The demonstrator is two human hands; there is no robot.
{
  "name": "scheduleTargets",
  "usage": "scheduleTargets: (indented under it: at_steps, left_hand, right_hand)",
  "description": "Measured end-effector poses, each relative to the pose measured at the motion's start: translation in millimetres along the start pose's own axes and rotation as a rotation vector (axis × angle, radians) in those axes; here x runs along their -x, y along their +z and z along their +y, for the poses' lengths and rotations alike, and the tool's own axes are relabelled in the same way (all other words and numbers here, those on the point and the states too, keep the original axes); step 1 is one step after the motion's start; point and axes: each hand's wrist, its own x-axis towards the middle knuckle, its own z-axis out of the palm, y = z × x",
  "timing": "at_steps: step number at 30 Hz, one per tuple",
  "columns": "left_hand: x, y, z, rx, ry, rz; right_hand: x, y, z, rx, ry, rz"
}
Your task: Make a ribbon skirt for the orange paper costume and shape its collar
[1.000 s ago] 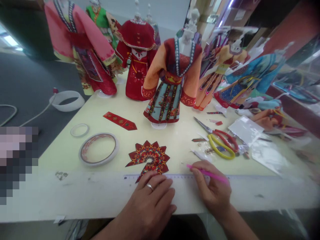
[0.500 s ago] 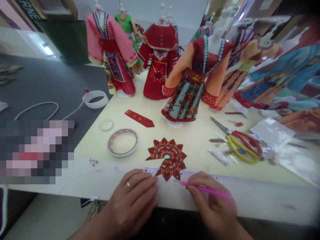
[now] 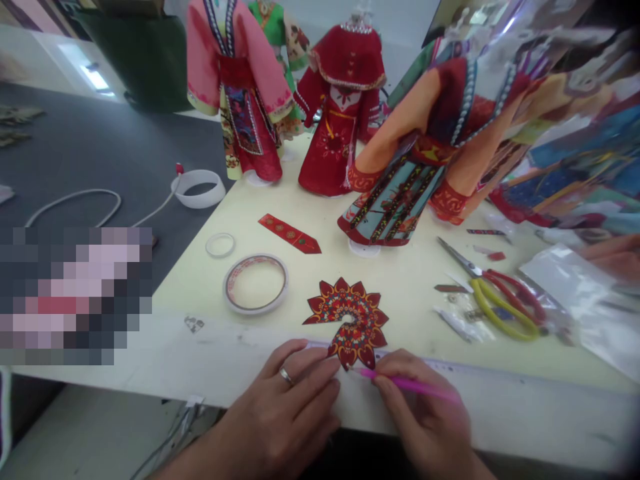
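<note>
Right at the near edge of the table (image 3: 415, 300), here's the action: the right hand (image 3: 423, 410) is pinching a slim pink pen (image 3: 410, 385) between thumb and fingers, its tip pointing left, right up against a red-and-gold scalloped paper cutout (image 3: 353, 320). The left hand (image 3: 275, 413), ring on one finger, sits relaxed and open, gripping nothing, its fingertips just beside the cutout's lower edge. A clear ruler (image 3: 430, 363) runs along the table in front of the cutout, and the cutout's lowest points reach onto it; the ruler's printed scale is too blurred to read.

Moving left, there's a roll of tape (image 3: 255, 283) lying flat, a thin clear ring (image 3: 220, 245) beyond it, and a pointed red patterned strip (image 3: 290, 233). Over on the right, steel scissors with red handles (image 3: 463, 263) lie tangled with yellow-handled pliers (image 3: 495, 313), next to a clear plastic bag (image 3: 575, 293). Along the far side, miniature robes stand on display: pink (image 3: 240, 87), deep red (image 3: 340, 113), and orange-sleeved (image 3: 400, 160). Any lettering on the tape is too small to make out.
</note>
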Motion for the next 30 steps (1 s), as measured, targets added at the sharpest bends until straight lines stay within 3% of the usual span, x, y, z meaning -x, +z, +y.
scheduleTargets:
  at_steps: [10, 30]
  left_hand:
    - [-1.7, -1.1, -0.2, -0.024, 0.006, -0.066]
    - [-2.8, -1.3, -1.6, -0.019, 0.007, -0.051]
  right_hand:
    - [-0.9, 1.3, 0.2, 0.018, 0.013, 0.001]
    - [-5.0, 2.7, 0.1, 0.053, 0.021, 0.010]
